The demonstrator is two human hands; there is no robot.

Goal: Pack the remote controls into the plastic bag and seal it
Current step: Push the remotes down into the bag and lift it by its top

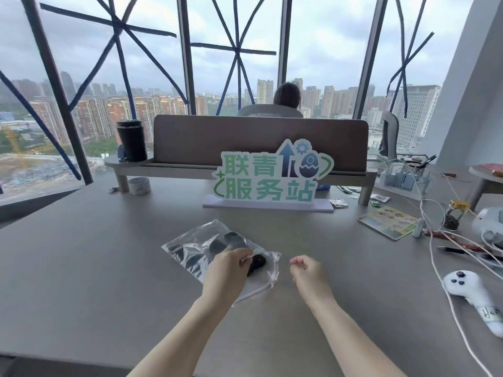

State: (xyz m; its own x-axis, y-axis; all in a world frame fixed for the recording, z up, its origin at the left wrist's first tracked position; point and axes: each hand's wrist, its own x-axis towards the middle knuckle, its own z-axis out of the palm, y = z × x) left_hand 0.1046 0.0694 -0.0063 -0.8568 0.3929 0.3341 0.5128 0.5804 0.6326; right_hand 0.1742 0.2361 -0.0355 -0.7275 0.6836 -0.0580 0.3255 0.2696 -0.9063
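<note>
A clear plastic bag (201,242) lies flat on the grey table, its mouth toward me and to the right. Dark remote controls (234,240) show through the plastic, lying inside the bag. My left hand (228,268) rests on the near part of the bag, thumb and fingers pinching the plastic at the mouth, above a black remote (257,263). My right hand (306,270) hovers just right of the bag's open edge, fingers loosely curled, holding nothing and apart from the bag.
A green and white sign (272,176) stands behind the bag. A white game controller (473,295), white cables (435,268), a pen and a small jar (456,214) crowd the right side. A tape roll (139,185) and black tumbler (132,140) sit at back left. A person sits beyond the divider.
</note>
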